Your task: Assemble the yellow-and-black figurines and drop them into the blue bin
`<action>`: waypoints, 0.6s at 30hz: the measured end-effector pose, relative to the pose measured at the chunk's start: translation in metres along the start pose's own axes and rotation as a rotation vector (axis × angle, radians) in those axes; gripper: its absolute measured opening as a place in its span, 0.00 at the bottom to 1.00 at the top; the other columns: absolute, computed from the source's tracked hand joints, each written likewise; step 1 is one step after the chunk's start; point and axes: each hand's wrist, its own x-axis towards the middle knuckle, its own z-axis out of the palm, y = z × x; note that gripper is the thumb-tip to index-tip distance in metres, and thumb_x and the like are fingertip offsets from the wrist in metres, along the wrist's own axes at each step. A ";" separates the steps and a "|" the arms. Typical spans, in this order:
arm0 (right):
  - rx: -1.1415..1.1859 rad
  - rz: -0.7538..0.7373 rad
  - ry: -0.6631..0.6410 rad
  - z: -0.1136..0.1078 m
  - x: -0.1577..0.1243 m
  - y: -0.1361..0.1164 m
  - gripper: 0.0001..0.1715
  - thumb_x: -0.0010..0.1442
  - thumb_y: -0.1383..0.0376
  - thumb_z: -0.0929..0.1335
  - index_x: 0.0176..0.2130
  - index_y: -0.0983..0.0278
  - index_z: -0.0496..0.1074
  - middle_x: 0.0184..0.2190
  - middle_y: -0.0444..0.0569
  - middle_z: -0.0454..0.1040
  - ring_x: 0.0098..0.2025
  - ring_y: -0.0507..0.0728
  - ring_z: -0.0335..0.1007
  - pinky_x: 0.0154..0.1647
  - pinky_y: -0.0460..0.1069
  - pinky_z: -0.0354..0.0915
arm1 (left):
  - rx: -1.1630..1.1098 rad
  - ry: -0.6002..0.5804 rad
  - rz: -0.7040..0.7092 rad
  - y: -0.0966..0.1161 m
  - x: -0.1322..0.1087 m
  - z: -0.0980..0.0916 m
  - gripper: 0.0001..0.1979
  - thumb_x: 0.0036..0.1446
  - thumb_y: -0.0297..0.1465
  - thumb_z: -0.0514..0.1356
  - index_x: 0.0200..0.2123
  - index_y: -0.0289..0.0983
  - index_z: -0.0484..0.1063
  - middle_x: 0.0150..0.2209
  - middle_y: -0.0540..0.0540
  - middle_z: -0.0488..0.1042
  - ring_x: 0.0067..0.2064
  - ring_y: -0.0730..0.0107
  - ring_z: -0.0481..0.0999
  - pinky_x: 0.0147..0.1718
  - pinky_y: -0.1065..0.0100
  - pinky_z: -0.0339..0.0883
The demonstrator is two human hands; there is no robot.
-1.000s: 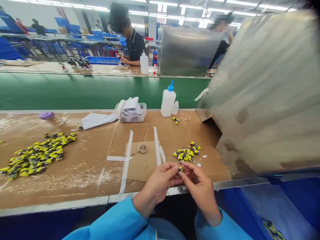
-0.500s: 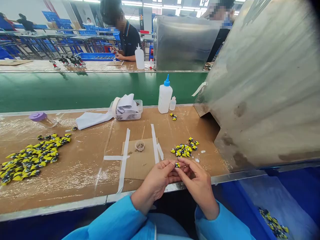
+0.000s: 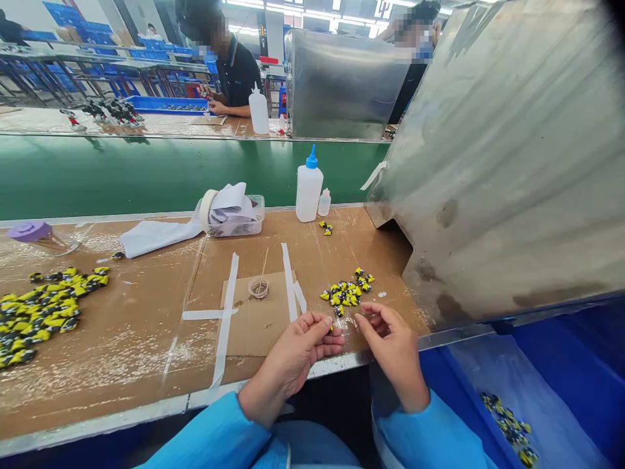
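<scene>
Pinching a small yellow-and-black piece [image 3: 331, 329] between thumb and fingers, the left hand [image 3: 303, 346] sits over the near edge of the table [image 3: 146, 345]. The right hand [image 3: 393, 348] is beside it, thumb and forefinger slightly parted, with no piece visible between them.

As for progress, similar pieces lie in separate groups: a large pile [image 3: 43, 316] at the table's left end, a smaller cluster [image 3: 346, 293] just beyond the hands, a few pieces [image 3: 325, 228] toward the far edge, near the blue-capped bottle [image 3: 309, 193], and a batch [image 3: 508, 423] in the blue bin [image 3: 459, 391] below the near edge, at right. Which groups are finished and which are waiting, I cannot tell.
</scene>
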 end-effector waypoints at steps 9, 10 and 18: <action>-0.265 -0.159 0.014 0.011 0.026 0.009 0.11 0.54 0.60 0.67 0.37 0.63 0.72 0.35 0.50 0.74 0.36 0.58 0.67 0.38 0.53 0.62 | -0.013 -0.007 0.000 0.000 0.002 -0.002 0.07 0.55 0.30 0.59 0.37 0.33 0.68 0.29 0.44 0.74 0.31 0.69 0.77 0.34 0.68 0.70; -0.265 -0.149 0.015 0.013 0.026 0.008 0.11 0.53 0.60 0.67 0.36 0.63 0.71 0.34 0.49 0.74 0.35 0.58 0.67 0.38 0.52 0.62 | -0.019 -0.005 0.000 0.000 0.001 -0.002 0.07 0.55 0.29 0.59 0.37 0.32 0.68 0.30 0.43 0.74 0.31 0.69 0.77 0.35 0.68 0.70; -0.116 -0.115 -0.034 0.006 0.016 -0.003 0.05 0.53 0.64 0.67 0.34 0.62 0.70 0.32 0.45 0.73 0.32 0.54 0.68 0.34 0.48 0.64 | -0.012 0.012 0.025 0.007 0.001 0.004 0.06 0.54 0.28 0.62 0.35 0.31 0.70 0.32 0.43 0.74 0.32 0.73 0.75 0.37 0.71 0.70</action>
